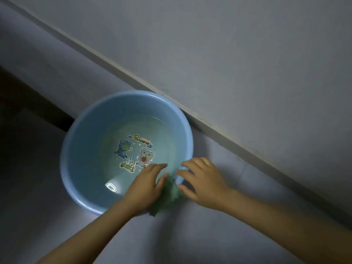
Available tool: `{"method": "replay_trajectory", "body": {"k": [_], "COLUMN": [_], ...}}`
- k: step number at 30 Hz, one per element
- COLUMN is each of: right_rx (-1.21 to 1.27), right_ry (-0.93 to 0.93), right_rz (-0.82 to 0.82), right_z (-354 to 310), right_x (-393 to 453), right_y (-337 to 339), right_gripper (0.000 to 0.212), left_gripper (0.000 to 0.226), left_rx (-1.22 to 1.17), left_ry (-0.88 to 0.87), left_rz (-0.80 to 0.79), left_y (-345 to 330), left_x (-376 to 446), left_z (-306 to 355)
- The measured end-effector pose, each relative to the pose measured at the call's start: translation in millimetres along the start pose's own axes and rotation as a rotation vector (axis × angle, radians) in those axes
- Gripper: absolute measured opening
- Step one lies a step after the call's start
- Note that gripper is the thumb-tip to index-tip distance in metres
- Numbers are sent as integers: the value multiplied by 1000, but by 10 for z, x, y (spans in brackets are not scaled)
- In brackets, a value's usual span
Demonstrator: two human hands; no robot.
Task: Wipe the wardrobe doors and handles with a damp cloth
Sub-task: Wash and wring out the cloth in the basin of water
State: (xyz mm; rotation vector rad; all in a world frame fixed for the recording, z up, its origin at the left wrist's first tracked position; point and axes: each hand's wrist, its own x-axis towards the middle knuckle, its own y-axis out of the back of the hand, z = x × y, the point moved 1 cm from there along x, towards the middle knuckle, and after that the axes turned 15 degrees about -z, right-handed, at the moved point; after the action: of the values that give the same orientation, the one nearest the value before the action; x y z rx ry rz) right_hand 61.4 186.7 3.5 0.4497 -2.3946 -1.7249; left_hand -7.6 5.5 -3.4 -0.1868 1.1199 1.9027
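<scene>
A bunched green cloth (168, 195) hangs over the near right rim of a blue plastic basin (76, 149) that stands on the floor. My left hand (146, 185) lies over the cloth's left side, fingers fairly straight and pointing into the basin. My right hand (203, 180) comes in from the right with spread fingers, and its fingertips touch the cloth at the rim. The basin holds shallow water, and a cartoon sticker shows on its bottom. No wardrobe handle is in view.
A pale flat panel (247, 63) with a light base strip (200, 119) runs diagonally behind the basin, which touches it. The floor (219, 235) is light grey. A dark gap (28, 100) lies at the left.
</scene>
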Motion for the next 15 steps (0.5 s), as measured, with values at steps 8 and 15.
{"method": "replay_trajectory", "body": {"k": [8, 15], "right_rx": [174, 355], "right_ry": [-7, -179], "right_rz": [59, -109], "right_z": [94, -15], "right_x": [116, 473], "right_y": [-399, -414], "right_gripper": [31, 33], "left_gripper": [15, 14], "left_rx": [-589, -862], "left_ry": [-6, -37], "left_rz": [-261, 101], "left_y": [-152, 45], "left_x": [130, 224], "left_z": [-275, -339]}}
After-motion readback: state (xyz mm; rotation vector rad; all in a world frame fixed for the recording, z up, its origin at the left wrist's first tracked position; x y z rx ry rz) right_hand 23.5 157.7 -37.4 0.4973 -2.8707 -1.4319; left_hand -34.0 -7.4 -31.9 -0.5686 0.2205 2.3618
